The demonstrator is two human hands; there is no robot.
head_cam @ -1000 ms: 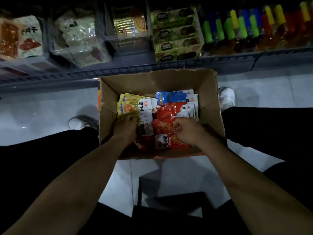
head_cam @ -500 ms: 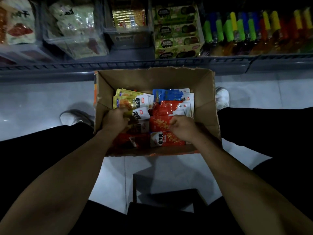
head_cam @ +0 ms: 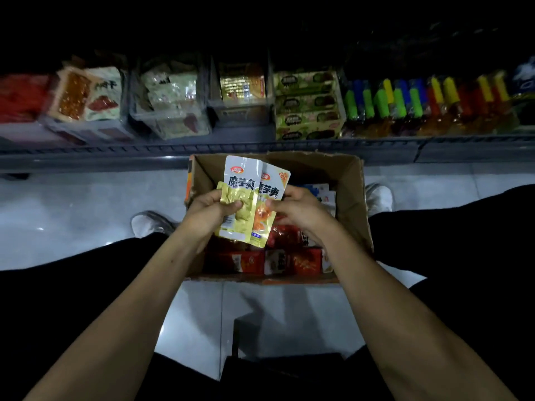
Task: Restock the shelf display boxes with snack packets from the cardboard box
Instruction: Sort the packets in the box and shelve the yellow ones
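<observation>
An open cardboard box (head_cam: 351, 198) stands on the floor between my legs, with red snack packets (head_cam: 285, 260) and some blue ones lying inside. Above it I hold up a small stack of yellow-and-white snack packets (head_cam: 246, 198). My left hand (head_cam: 210, 209) grips the stack's left side, thumb over the front. My right hand (head_cam: 298, 208) pinches the right edge of the rear packet. Clear shelf display boxes (head_cam: 170, 120) with packets sit on the low shelf beyond the box.
The shelf rail (head_cam: 260, 147) runs just behind the box. Green cartons (head_cam: 308, 107) and coloured bottles (head_cam: 419, 105) fill the shelf's right part. My shoes (head_cam: 150, 222) rest on the pale tiled floor either side of the box. A dark stool edge shows below.
Both hands were down among the packets in the box; now they have lifted a stack of yellow packets up above it. The view has tilted up toward the shelf.
</observation>
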